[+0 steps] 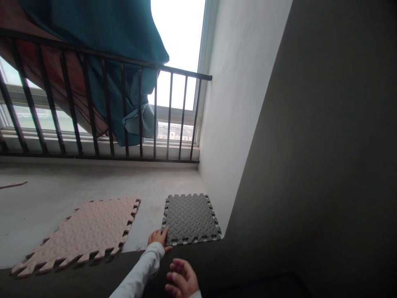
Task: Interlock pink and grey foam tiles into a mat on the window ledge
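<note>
A dark grey interlocking foam mat tile with a raised tread pattern lies flat on the pale ledge, close to the side wall. My left hand is at its near left corner, fingers along the left edge and thumb at the front edge, gripping that corner. Lower down and nearer to me, my right hand is in the air with loosely curled, separated fingers and nothing in them. To the left lies a pink foam mat tile with round bumps, its toothed front edge jutting over the ledge.
Behind the ledge runs a black metal railing before a window. Blue cloth and reddish cloth hang over it. The white wall bounds the right. A thin pink strip lies at far left.
</note>
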The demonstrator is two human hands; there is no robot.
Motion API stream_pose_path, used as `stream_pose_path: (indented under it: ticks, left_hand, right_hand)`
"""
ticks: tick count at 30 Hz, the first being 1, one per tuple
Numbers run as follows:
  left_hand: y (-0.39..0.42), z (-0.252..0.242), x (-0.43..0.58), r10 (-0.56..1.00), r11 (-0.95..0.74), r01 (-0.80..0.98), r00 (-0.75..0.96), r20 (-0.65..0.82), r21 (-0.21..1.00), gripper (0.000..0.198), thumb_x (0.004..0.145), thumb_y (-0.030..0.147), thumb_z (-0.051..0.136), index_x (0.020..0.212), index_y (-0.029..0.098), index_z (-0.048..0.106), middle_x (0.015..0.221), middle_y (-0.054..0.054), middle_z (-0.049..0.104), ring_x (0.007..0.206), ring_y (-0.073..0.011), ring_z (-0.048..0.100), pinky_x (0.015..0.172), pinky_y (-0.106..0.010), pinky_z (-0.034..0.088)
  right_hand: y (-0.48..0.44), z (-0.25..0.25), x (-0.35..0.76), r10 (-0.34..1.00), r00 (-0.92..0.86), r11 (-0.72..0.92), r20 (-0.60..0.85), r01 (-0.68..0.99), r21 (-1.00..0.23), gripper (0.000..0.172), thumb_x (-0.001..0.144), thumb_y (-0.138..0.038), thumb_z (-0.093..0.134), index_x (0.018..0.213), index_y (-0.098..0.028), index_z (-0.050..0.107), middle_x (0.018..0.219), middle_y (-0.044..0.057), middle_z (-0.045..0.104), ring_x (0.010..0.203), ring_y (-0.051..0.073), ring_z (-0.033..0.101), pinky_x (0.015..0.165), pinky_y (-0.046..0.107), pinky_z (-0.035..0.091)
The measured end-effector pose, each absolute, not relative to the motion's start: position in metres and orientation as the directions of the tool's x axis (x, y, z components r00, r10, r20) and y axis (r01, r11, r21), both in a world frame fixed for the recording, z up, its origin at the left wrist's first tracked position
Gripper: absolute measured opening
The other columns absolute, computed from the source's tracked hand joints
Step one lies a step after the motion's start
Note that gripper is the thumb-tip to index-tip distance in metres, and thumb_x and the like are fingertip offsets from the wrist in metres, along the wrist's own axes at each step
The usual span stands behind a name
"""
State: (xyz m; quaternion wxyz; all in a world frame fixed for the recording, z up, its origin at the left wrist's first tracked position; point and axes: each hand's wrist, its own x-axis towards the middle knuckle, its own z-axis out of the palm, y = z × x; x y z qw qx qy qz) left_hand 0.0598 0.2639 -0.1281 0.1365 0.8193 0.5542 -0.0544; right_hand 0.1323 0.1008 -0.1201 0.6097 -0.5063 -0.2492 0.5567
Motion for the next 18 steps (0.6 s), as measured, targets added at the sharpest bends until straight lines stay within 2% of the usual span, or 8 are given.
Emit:
stream_pose_path:
  ticks: [2,4,5,7,9,11,13,18]
  left_hand:
    - [0.269,-0.117,0.041,0.89,-0.365,0.92,0.39,-0.237,0.14,0.073,0.063,0.041,0.056,0.128,0.024,0.028,0.13,-0.01,0.037,0.119,-0.0235,0.031,0.098,-0.038,0.022]
    - [0.275,-0.103,0.015,0.935,-0.288,0.955,0.297,-0.192,0.072,0.068,0.066,0.037,0.052,0.128,0.019,0.029,0.131,-0.012,0.035,0.12,-0.0238,0.03,0.098,-0.038,0.022]
    - [0.278,-0.095,0.0,0.961,-0.216,0.976,0.219,-0.167,0.035,0.065,0.067,0.034,0.053,0.126,0.017,0.032,0.13,-0.014,0.034,0.119,-0.0249,0.03,0.096,-0.038,0.024]
    - [0.282,-0.082,-0.031,0.987,-0.045,0.999,0.044,-0.151,-0.005,0.055,0.067,0.03,0.052,0.119,0.015,0.042,0.126,-0.015,0.038,0.115,-0.0267,0.033,0.091,-0.039,0.03]
    - [0.284,-0.075,-0.058,0.982,0.075,0.997,-0.073,-0.177,0.007,0.047,0.067,0.033,0.052,0.11,0.015,0.05,0.12,-0.014,0.042,0.111,-0.0273,0.036,0.085,-0.039,0.035]
    - [0.285,-0.074,-0.076,0.978,0.113,0.993,-0.105,-0.182,0.03,0.047,0.066,0.039,0.053,0.107,0.017,0.051,0.118,-0.013,0.042,0.109,-0.0274,0.036,0.082,-0.038,0.037]
    - [0.286,-0.079,-0.084,0.981,0.112,0.993,-0.105,-0.16,0.035,0.05,0.064,0.043,0.054,0.107,0.018,0.051,0.118,-0.013,0.041,0.108,-0.0279,0.036,0.079,-0.038,0.037]
    - [0.289,-0.092,-0.085,0.979,0.128,0.992,-0.126,-0.163,0.003,0.055,0.061,0.045,0.056,0.109,0.019,0.05,0.119,-0.014,0.04,0.107,-0.0297,0.037,0.076,-0.039,0.037]
  right_hand:
    - [0.11,-0.11,0.175,0.884,0.448,-0.072,-0.135,-0.155,-0.985,0.034,0.048,-0.035,0.065,0.082,-0.03,0.061,0.097,0.002,0.061,0.099,0.027,0.051,0.083,0.043,0.04]
    - [0.121,-0.102,0.216,0.835,0.544,-0.212,-0.087,0.171,-0.962,0.038,0.047,-0.028,0.066,0.085,-0.024,0.062,0.11,0.01,0.054,0.112,0.032,0.039,0.095,0.044,0.029]
    - [0.127,-0.1,0.234,0.806,0.581,-0.343,-0.111,0.305,-0.889,0.043,0.046,-0.025,0.066,0.089,-0.023,0.062,0.115,0.012,0.05,0.116,0.033,0.034,0.098,0.045,0.023]
    - [0.14,-0.101,0.26,0.738,0.639,-0.593,-0.218,0.459,-0.662,0.05,0.049,-0.024,0.065,0.099,-0.021,0.058,0.123,0.015,0.042,0.12,0.034,0.027,0.1,0.046,0.017]
    - [0.151,-0.106,0.274,0.729,0.652,-0.669,-0.207,0.614,-0.419,0.056,0.06,-0.031,0.058,0.113,-0.018,0.049,0.13,0.016,0.033,0.122,0.031,0.025,0.1,0.044,0.019]
    - [0.16,-0.109,0.279,0.74,0.649,-0.672,-0.177,0.717,-0.186,0.059,0.068,-0.035,0.051,0.122,-0.017,0.04,0.132,0.017,0.029,0.123,0.03,0.023,0.1,0.041,0.02]
    - [0.165,-0.108,0.279,0.752,0.628,-0.644,-0.201,0.765,-0.017,0.059,0.072,-0.039,0.046,0.127,-0.02,0.033,0.133,0.016,0.029,0.124,0.028,0.024,0.099,0.041,0.021]
    - [0.174,-0.084,0.276,0.73,0.56,-0.553,-0.392,0.821,0.142,0.062,0.072,-0.046,0.046,0.128,-0.027,0.028,0.13,0.015,0.035,0.121,0.029,0.03,0.095,0.045,0.027]
